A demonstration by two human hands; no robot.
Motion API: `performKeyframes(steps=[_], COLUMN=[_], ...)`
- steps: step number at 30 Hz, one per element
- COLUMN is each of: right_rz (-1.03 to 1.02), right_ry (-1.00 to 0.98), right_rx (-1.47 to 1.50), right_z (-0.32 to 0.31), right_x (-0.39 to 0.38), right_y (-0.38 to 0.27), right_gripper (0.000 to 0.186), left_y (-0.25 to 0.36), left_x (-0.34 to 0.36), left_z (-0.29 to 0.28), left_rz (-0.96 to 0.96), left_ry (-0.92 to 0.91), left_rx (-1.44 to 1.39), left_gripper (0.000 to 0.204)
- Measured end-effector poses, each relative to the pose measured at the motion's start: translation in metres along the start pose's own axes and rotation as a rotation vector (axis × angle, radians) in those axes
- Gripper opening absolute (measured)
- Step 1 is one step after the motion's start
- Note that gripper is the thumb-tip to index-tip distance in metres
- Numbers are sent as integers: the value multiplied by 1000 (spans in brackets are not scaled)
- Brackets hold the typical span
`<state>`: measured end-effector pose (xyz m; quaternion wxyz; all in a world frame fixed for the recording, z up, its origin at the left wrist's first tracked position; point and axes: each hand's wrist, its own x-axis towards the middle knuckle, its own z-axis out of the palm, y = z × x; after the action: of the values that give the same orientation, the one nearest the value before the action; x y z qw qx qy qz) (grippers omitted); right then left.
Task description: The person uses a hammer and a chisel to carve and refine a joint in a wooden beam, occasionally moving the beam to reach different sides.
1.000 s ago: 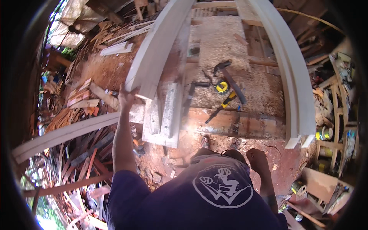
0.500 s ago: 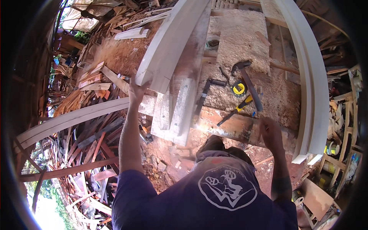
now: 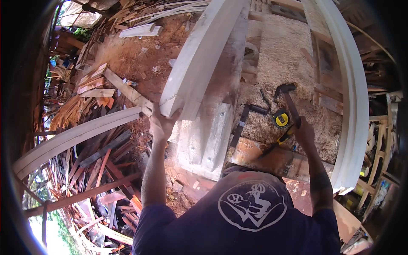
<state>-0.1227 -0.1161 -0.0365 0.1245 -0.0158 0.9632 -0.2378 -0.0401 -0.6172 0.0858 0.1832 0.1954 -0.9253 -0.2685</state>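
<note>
A long pale wooden beam (image 3: pixel 197 63) runs away from me, and my left hand (image 3: pixel 162 124) grips its near end. My right hand (image 3: pixel 304 132) is closed around the handle of a hammer (image 3: pixel 290 102), whose dark claw head rests on the sawdust. Just left of the hammer lies a black and yellow tape measure (image 3: pixel 281 118). Partly under the line of my right hand, a yellow-handled chisel-like tool (image 3: pixel 285 137) lies slanted. A dark try square (image 3: pixel 241 123) sits farther left, on the bench.
Short white-dusted boards (image 3: pixel 214 140) lie under the beam's near end. Long grooved timbers (image 3: pixel 352 106) stretch along the right side. A curved-looking plank (image 3: pixel 80 138) extends leftward over scrap wood (image 3: pixel 95 157). Sawdust (image 3: pixel 284 51) covers the bench middle.
My right hand has reached forward from the bench's near edge and closed on the hammer handle. My left hand remains at the beam's end. The whole view has shifted slightly.
</note>
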Motion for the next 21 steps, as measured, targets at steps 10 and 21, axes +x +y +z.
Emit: performKeyframes(steps=[10, 21], right_rz=[47, -411], right_ry=[137, 250], right_rx=[27, 209], right_z=[-5, 15], right_x=[135, 124], right_y=[-35, -111], right_gripper=[28, 44], left_y=[3, 20], left_x=[6, 46], left_z=[5, -30], left_rz=[86, -13], left_ry=[49, -309], left_rx=[-43, -94], left_gripper=[66, 87])
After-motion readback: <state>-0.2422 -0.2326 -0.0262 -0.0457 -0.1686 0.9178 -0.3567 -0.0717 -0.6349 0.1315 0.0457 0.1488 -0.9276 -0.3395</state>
